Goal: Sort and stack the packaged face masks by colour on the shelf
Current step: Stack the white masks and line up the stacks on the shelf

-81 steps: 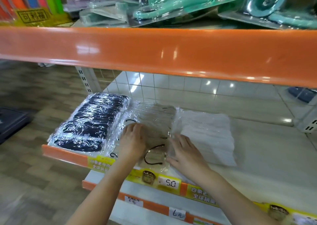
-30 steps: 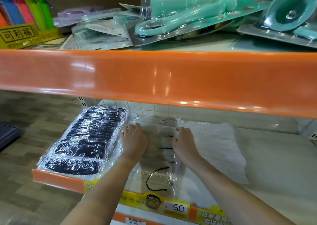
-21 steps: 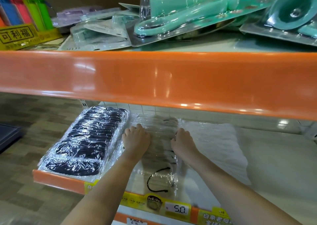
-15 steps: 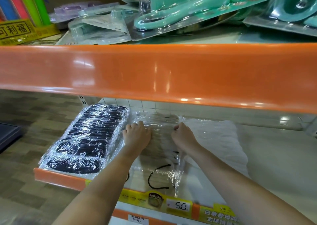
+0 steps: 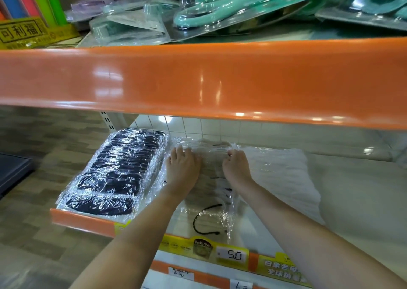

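now both hands [image 5: 207, 167] on middle masks [image 5: 211, 218]

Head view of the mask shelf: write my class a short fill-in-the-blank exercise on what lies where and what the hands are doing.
1. The row of packaged masks at the shelf's left end is coloured ____.
2. Both the left hand and the right hand rest on the ____ of the three rows, the beige masks.
3. The white masks lie on the ____ side of the beige row.
4. The price tag on the shelf edge reads ____.

Missing words: black; middle; right; 5.0
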The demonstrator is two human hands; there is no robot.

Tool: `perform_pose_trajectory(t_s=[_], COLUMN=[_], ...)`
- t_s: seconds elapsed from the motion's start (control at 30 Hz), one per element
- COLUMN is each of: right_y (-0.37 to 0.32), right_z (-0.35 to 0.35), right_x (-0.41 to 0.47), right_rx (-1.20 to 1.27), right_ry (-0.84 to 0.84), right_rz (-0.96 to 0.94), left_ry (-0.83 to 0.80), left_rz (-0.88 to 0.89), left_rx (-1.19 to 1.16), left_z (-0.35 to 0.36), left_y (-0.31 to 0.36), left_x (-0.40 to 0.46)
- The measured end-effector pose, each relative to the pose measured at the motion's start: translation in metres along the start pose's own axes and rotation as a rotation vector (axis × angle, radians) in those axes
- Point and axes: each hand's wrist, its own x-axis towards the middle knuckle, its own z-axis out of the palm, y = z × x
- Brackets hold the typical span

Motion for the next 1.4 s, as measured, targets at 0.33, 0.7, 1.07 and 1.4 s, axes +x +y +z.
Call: perform_pose_trajectory(t_s=[0.33, 0.7, 1.07, 1.4], right_y=[0.004, 0.024, 0.026, 0.031], right_z=[-0.014, -0.006, -0.009, -0.006], right_x=[-0.053, -0.1, -0.104, -0.11], right_rx=[-0.422, -0.517, -0.673, -0.628], right_ry=[-0.025, -0.13, -0.209, -0.095], right_rz=[-0.36, -0.418, -0.432, -0.455], left_ry=[-0.003, -0.021, 0.15, 0.042], left_rz=[0.184, 0.091, 0.161, 0.211], left_rx=[0.097, 0.166, -0.225, 0.006], left_z=[0.018, 0.02, 0.003, -0.005], left_y=[0.012, 0.002, -0.013, -0.007], left_x=[-0.063, -0.061, -0.078, -0.105])
